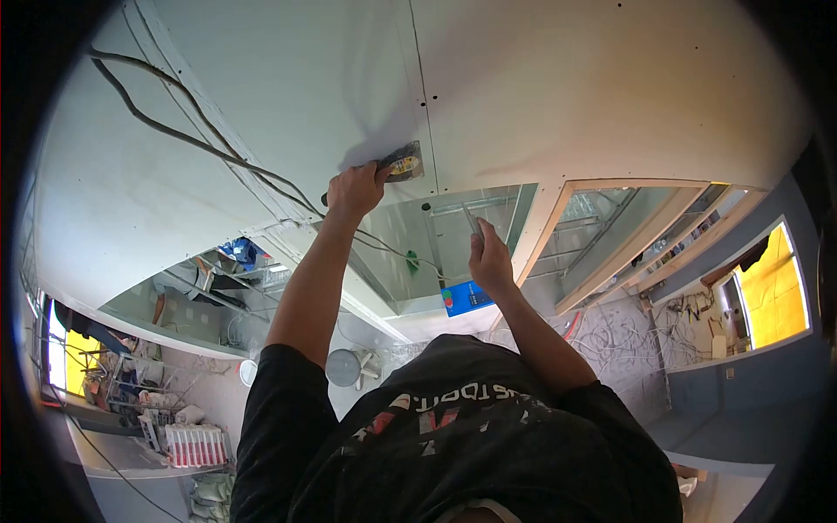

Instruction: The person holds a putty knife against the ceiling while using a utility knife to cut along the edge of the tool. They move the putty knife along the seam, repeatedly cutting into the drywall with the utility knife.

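gripped a putty knife in the left hand, fist clenched round its handle. pressed the blade flat to the white drywall, up and right of the knuckles, just beside the seam. passed grey cables off to that hand's left. closed the right hand, lower and further right, on a thin flat tool poking above the fingers; too blurred to name. kept a blue box just below.

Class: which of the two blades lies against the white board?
The broad putty knife in the left hand, beside the seam; the right hand holds its thin blade apart, before the opening.
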Demonstrator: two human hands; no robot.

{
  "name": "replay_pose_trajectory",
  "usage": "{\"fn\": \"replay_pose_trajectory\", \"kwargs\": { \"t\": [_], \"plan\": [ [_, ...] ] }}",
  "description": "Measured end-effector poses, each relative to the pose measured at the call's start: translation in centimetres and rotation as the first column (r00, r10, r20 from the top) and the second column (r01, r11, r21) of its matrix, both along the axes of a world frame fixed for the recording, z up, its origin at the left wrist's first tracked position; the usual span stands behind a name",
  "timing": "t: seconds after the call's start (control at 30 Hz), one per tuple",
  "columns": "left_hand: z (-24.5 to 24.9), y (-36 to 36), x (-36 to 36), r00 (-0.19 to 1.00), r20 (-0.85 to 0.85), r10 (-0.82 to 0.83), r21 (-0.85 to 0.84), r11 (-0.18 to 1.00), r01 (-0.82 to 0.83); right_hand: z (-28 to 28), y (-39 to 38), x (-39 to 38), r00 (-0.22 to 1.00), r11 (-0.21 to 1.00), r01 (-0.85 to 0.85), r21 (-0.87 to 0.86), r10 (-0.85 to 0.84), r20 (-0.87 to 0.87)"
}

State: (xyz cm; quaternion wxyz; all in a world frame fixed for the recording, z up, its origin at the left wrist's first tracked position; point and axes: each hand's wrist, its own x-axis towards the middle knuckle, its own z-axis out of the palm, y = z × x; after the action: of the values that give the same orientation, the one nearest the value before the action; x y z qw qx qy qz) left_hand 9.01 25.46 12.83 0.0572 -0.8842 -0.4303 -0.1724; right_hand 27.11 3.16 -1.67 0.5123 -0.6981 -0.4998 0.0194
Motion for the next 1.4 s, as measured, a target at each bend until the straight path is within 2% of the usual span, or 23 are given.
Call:
{"fn": "replay_pose_trajectory", "kwargs": {
  "t": [0.4,0.47,0.8,0.87,0.9,0.97,1.1,1.23,1.4],
  "plan": [
    [0.0,-0.5,0.2,1.0,0.024,0.019,-0.01,1.0,-0.019,1.2,1.0,-0.7,0.999,0.999,-0.032,0.044,0.034,-0.04],
    [0.2,-0.6,0.1,1.0,0.024,0.018,-0.007,1.0,-0.018,1.1,1.2,-0.7,0.999,0.994,-0.044,0.098,0.042,0.021],
    [0.1,-0.3,0.1,1.0,0.001,0.013,-0.013,1.0,-0.013,1.8,1.3,-0.9,0.999,0.997,-0.036,0.064,0.036,0.006],
    [0.1,-0.2,0.2,1.0,-0.002,0.019,-0.017,1.0,-0.019,3.5,1.8,-1.2,0.996,0.983,-0.062,0.171,0.051,0.073],
    [0.1,-0.2,0.2,1.0,-0.008,0.021,-0.02,1.0,-0.021,4.4,2.4,-1.4,0.996,0.983,-0.064,0.17,0.052,0.073],
    [0.2,-0.3,0.2,0.999,-0.015,0.028,-0.03,0.999,-0.029,6.4,3.8,-1.6,0.983,0.964,-0.097,0.248,0.053,0.178],
    [0.5,-0.5,0.2,0.999,-0.019,0.036,-0.061,0.997,-0.037,8.6,5.9,-2.0,0.988,0.969,-0.106,0.225,0.077,0.134],
    [0.8,-0.7,0.2,0.999,0.015,0.043,-0.079,0.996,-0.042,8.5,7.2,-1.9,0.983,0.965,-0.102,0.243,0.06,0.172],
    [0.9,-0.9,0.3,0.998,-0.025,0.053,-0.042,0.998,-0.054,8.2,7.6,-1.9,0.982,0.969,-0.105,0.225,0.066,0.177]
  ]
}}
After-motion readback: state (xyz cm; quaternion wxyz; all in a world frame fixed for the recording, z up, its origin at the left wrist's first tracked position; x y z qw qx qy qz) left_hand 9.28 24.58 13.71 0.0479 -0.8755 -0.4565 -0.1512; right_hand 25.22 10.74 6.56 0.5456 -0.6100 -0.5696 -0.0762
